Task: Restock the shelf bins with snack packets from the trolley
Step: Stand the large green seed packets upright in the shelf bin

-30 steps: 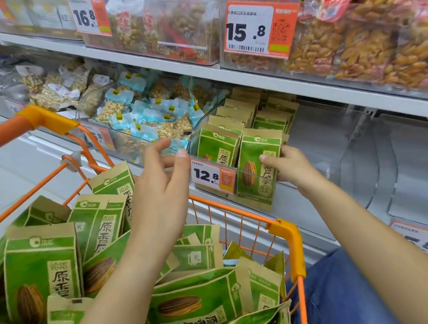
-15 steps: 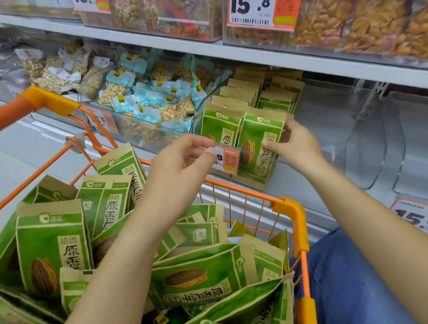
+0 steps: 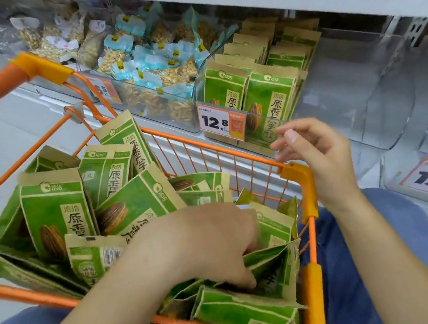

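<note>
Head view: step in hand is judged to be pick-up from the trolley (image 3: 298, 176). Left hand (image 3: 215, 245) is reached down into the trolley's near right corner, fingers curled in among the green snack packets (image 3: 56, 215) piled there; fingertips are buried between packets, so cannot tell whether one is actually gripped yet. Right hand (image 3: 315, 151) hangs in the air just above the trolley's orange corner guard and just in front of the clear shelf bin (image 3: 268, 122), fingers loosely bent, a little apart, holding nothing. Bin carries a 12.8 price tag (image 3: 222, 122) on its front wall and already holds two rows of the same green packets standing upright, front pair close behind the wall. Many packets remain in the trolley, some upright, some lying flat, so restocking looks well short of done. Neighbouring clear bin of blue-labelled nut bags (image 3: 153, 67) sits to the left; bins to the right look unfilled. Next move, as judged: close the left fingers on one packet, lift it clear of the pile, carry it up and right to the bin, set it upright behind or beside the front row.
</note>
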